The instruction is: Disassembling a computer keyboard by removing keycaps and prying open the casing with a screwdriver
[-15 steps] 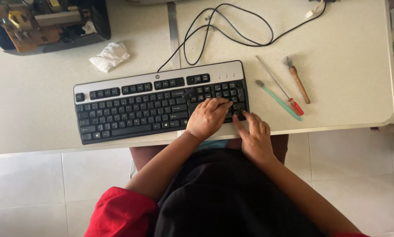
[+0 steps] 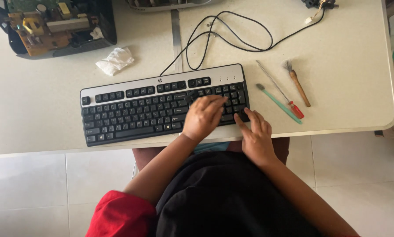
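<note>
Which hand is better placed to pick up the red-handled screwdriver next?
Probably the right hand: it rests at the black-and-silver keyboard's right end, nearest the red-handled screwdriver. The left hand lies farther away on the keys.

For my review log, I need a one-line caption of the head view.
Both hands, left hand and right hand, rest on the right end of a black-and-silver keyboard, tools beside it.

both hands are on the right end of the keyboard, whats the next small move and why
Probably steady the keyboard with the right hand at its lower right corner, while the left hand works the keys there. The left hand seems to hold a small dark tool, too blurred to name. The brush and screwdriver lie unused alongside.
</note>
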